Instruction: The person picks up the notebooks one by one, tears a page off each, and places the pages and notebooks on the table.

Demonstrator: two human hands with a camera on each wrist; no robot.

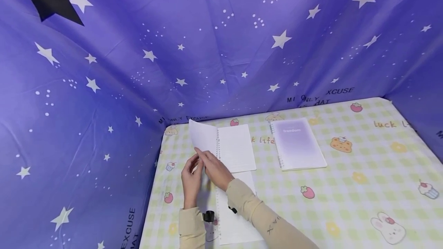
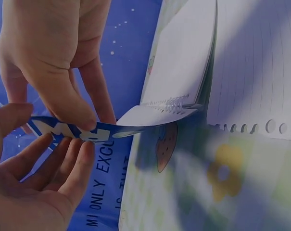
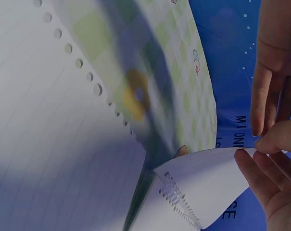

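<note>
An open spiral notebook (image 1: 237, 147) lies at the table's far left, its lined pages facing up. Its cover (image 1: 204, 135) stands raised on the left side; the blue outer face with white letters shows in the left wrist view. My left hand (image 1: 192, 178) holds that cover's near edge between thumb and fingers. Close beside it, my right hand (image 1: 216, 170) pinches the same edge, its thumb against the blue face. Just below the notebook is a lined sheet (image 1: 237, 218) with punched holes along its left side, partly hidden by the right forearm.
A second spiral notebook (image 1: 299, 145) with a purple cover reading "freedom" lies shut to the right. A checked tablecloth (image 1: 360, 203) printed with cartoon pictures covers the table. Purple curtains (image 1: 207, 49) with white stars hang along the back and sides.
</note>
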